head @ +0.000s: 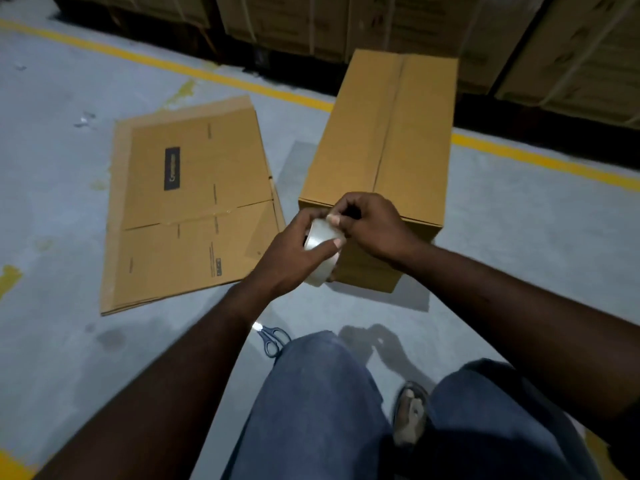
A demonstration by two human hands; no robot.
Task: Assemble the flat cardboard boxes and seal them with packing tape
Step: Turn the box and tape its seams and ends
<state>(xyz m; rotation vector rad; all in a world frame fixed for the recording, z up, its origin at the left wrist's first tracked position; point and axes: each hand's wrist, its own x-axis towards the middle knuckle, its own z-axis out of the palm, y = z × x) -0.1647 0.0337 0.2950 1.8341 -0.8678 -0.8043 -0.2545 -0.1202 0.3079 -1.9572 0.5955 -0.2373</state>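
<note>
An assembled cardboard box [388, 140] stands on the floor in front of me, its top flaps closed with a seam down the middle. My left hand [287, 261] grips a roll of clear packing tape [322, 252] just in front of the box's near end. My right hand [370, 226] pinches at the top of the roll with its fingertips, over the box's near top edge. A stack of flat cardboard boxes [194, 206] lies on the floor to the left.
Blue-handled scissors [272, 339] lie on the grey floor by my left knee. A yellow floor line [173, 65] runs behind the boxes. Strapped stacks of cardboard [346, 22] line the far side. My knees and a sandalled foot [410, 414] fill the bottom.
</note>
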